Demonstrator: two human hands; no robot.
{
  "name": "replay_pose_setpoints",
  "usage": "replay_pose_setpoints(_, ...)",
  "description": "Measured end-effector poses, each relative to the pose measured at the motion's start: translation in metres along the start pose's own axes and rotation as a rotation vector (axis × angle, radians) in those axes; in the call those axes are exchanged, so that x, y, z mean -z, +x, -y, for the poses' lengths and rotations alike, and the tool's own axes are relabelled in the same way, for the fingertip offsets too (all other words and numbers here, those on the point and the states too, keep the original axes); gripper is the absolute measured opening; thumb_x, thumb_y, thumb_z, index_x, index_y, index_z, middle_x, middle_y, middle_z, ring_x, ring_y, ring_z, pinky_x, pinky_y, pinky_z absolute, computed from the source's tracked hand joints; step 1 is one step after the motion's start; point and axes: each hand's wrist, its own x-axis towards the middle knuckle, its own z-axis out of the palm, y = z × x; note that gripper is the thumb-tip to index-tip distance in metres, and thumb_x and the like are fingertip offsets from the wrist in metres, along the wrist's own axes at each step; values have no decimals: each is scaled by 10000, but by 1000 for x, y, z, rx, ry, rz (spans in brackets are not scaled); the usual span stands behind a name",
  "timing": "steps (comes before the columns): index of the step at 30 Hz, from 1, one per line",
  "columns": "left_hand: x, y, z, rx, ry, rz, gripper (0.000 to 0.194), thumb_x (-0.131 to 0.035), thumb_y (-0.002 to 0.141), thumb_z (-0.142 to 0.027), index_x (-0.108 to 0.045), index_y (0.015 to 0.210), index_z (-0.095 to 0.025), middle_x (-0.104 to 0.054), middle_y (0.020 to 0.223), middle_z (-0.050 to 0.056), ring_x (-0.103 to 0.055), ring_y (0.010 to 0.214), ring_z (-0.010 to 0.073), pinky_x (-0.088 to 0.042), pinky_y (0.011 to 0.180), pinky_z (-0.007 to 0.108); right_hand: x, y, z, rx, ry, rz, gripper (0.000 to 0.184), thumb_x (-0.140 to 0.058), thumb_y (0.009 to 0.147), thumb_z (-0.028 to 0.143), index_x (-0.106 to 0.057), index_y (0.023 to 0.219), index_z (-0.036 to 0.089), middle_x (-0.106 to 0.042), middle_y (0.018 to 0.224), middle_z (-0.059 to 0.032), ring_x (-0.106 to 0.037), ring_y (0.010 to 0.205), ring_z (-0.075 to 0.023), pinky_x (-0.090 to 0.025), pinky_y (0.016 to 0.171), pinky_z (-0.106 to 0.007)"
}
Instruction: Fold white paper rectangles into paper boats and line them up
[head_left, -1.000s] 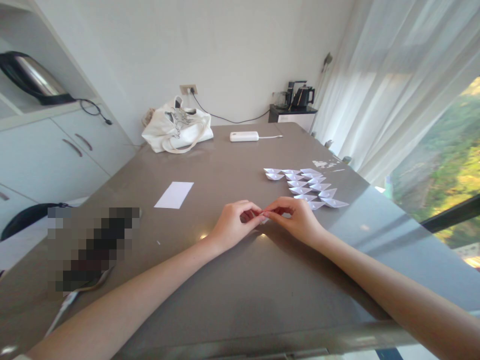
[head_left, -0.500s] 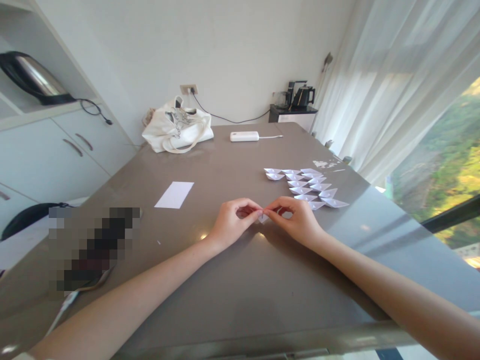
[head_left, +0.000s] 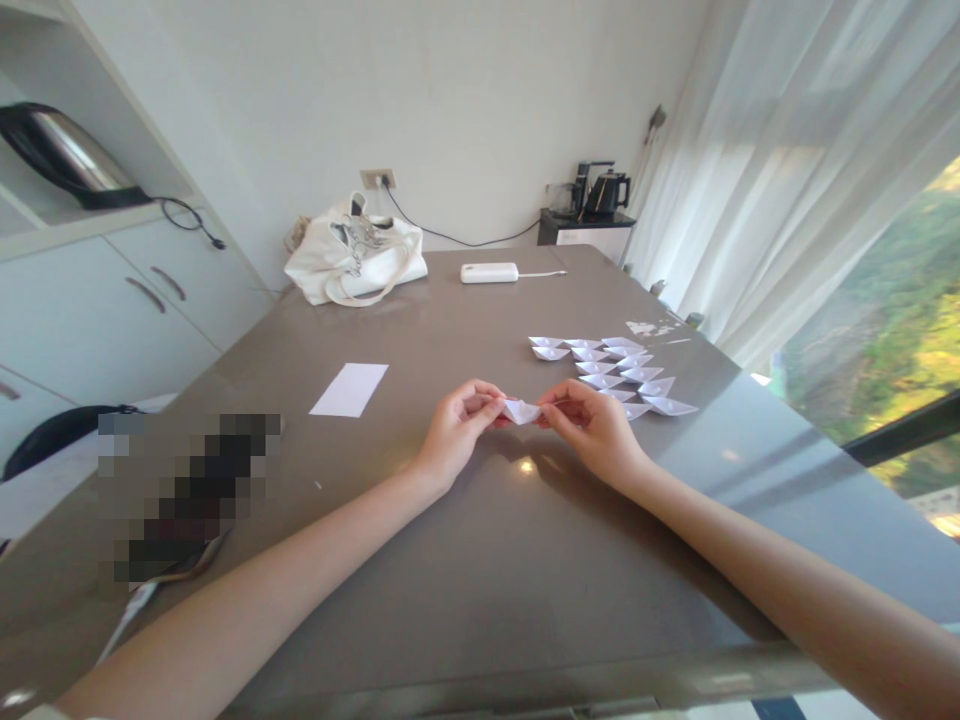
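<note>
A small white paper boat (head_left: pixel 521 411) is held between my two hands above the table (head_left: pixel 480 560). My left hand (head_left: pixel 466 425) pinches its left end between thumb and fingers. At the other end, my right hand (head_left: pixel 592 422) grips the right tip in the same way. Just beyond my right hand stand several folded paper boats (head_left: pixel 641 374) in close rows, a few partly hidden by its fingers. To the left of my left hand lies a flat white sheet of paper (head_left: pixel 349 390).
A white bag (head_left: pixel 356 255) and a white power bank (head_left: pixel 489 273) with a short cable sit toward the back. Paper scraps (head_left: pixel 651 328) lie near the right edge. At the left is a blurred-out dark device with a cable (head_left: pixel 139 600). A curtain (head_left: pixel 787 130) hangs at right.
My hands have moved apart, and the paper between them, mostly covered before, now shows as an opened boat shape. The other things stay in place.
</note>
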Motion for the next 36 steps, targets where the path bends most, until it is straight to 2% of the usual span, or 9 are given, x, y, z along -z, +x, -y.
replay_pose_setpoints(8,-4,-2,-1,0,-160,-76,262,-709,724,-336,-522,798,-168,-668,813,7,-639,815,128,-496,833,277,-6,0,-3,-13,167,-3,199,-530,876,393,-467,850,205,-658,747,-35,-681,719,-177,-559,715,-324)
replay_pose_setpoints(14,-3,-3,4,-40,-4,-6,261,-666,771,-365,-517,808,-154,-646,773,14,-631,756,132,-516,780,277,-2,-4,4,81,-110,59,64,-508,871,267,-509,893,207,-667,798,-33,-650,664,-148,-530,635,-254)
replay_pose_setpoints(18,-5,-3,8,-86,74,6,265,-641,791,-378,-508,818,-151,-644,790,24,-636,764,141,-525,762,280,0,-4,7,148,-210,114,124,-569,836,283,-611,896,184,-679,811,-35,-633,635,-138,-522,615,-238)
replay_pose_setpoints(22,-5,-3,6,-85,79,16,231,-588,832,-368,-488,846,-160,-656,838,38,-646,782,149,-529,771,298,-1,-2,4,100,-203,67,186,-615,813,343,-653,792,162,-686,731,-44,-638,635,-162,-522,600,-255)
replay_pose_setpoints(24,-3,-4,2,-114,124,62,204,-564,851,-351,-502,913,-167,-652,877,41,-647,805,146,-528,779,294,-1,0,2,85,-183,64,198,-618,812,345,-660,767,157,-692,731,-52,-642,657,-174,-523,612,-267)
replay_pose_setpoints(26,0,-3,-3,-165,242,177,222,-592,837,-329,-547,982,-167,-645,940,54,-645,854,148,-518,814,289,0,0,1,87,-158,81,203,-618,813,340,-660,742,154,-697,739,-57,-644,679,-180,-524,634,-277)
replay_pose_setpoints(29,5,-1,-7,-231,440,318,218,-705,745,-301,-637,881,-146,-649,959,75,-645,885,170,-514,838,291,1,-1,2,103,-118,124,207,-624,812,342,-664,732,156,-702,749,-56,-645,700,-180,-524,661,-283)
replay_pose_setpoints(32,8,1,-6,-241,531,281,178,-706,743,-305,-665,794,-140,-678,890,72,-651,857,174,-519,811,286,0,-1,3,96,-79,157,208,-642,800,351,-670,735,155,-706,752,-56,-647,707,-180,-524,670,-288)
replay_pose_setpoints(36,7,3,-3,-157,480,215,204,-714,730,-329,-667,753,-131,-708,824,69,-661,783,167,-518,740,261,0,0,6,39,7,109,235,-699,750,383,-648,740,153,-698,731,-51,-641,676,-171,-513,628,-273)
